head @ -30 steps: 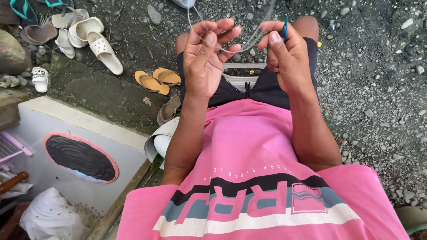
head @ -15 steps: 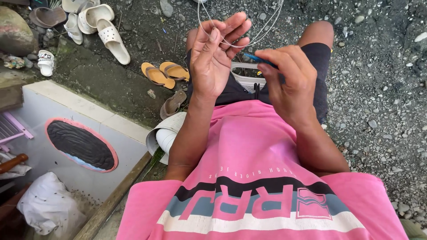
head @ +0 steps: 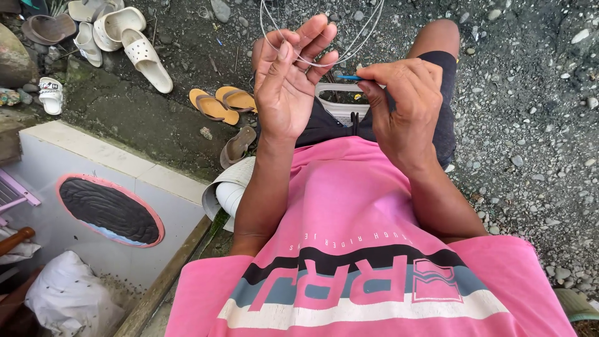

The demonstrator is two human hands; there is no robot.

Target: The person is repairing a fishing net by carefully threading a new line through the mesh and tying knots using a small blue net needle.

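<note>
My left hand (head: 288, 81) is raised with the palm toward me, its fingers loosely curled around thin pale line (head: 312, 63) that loops up past the top of the view. My right hand (head: 402, 106) is closed on a slim blue tool (head: 347, 77), whose tip points left toward the left hand's fingertips and the loop. Both hands hover above my lap, over dark shorts and a pink shirt. A white slatted basket (head: 342, 107) sits between my knees, partly hidden behind the hands.
Orange sandals (head: 223, 103) and a brown one (head: 238, 146) lie on dark ground at left. White clogs (head: 128, 39) sit at upper left. A grey slab with a dark oval opening (head: 109, 211) is at lower left. Gravel (head: 536, 112) covers the right side.
My right hand dropped from beside the left hand and turned, so the blue tool now points left instead of up. The left hand opened its fingers a little, still holding the line.
</note>
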